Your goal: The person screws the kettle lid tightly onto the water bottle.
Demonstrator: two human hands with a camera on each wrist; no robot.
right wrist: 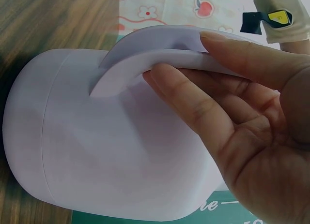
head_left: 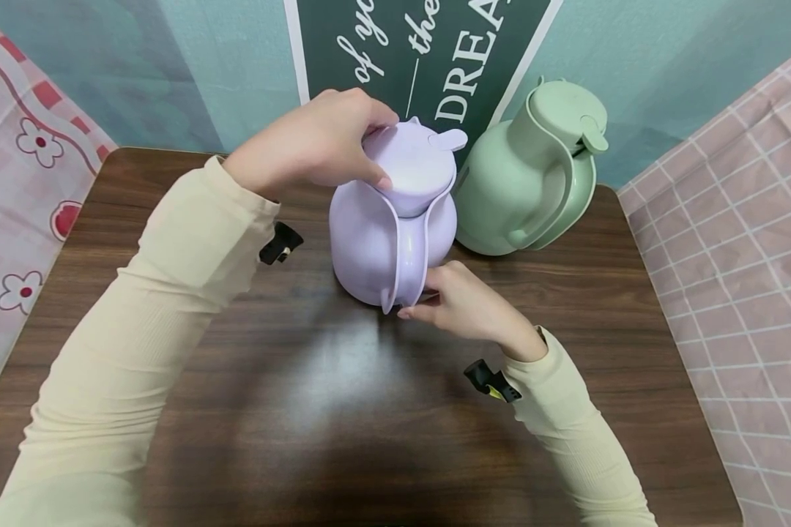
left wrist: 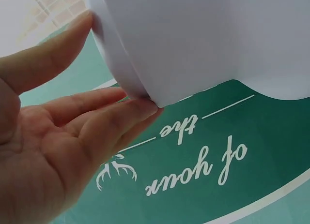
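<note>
A lilac thermos jug [head_left: 362, 241] is upright at the middle back, its handle [head_left: 411, 256] facing me. My left hand [head_left: 323, 143] holds the jug's round lid [head_left: 409, 165] from the left, thumb at the near side and fingers round the far side. The left wrist view shows the fingertips [left wrist: 145, 108] right at the lid's rim. With thumb and fingers on opposite faces of the handle, my right hand [head_left: 468, 304] grips its lower part. In the right wrist view, the smooth jug body [right wrist: 106, 146] fills the space beside that hand.
A pale green thermos jug [head_left: 501, 190] stands close on the right, behind my right hand. The brown wooden table [head_left: 369, 439] has a dark green lettered board [head_left: 395, 66] at its back. Patterned cloth [head_left: 33, 146] borders the left, pink checked cloth [head_left: 745, 241] the right.
</note>
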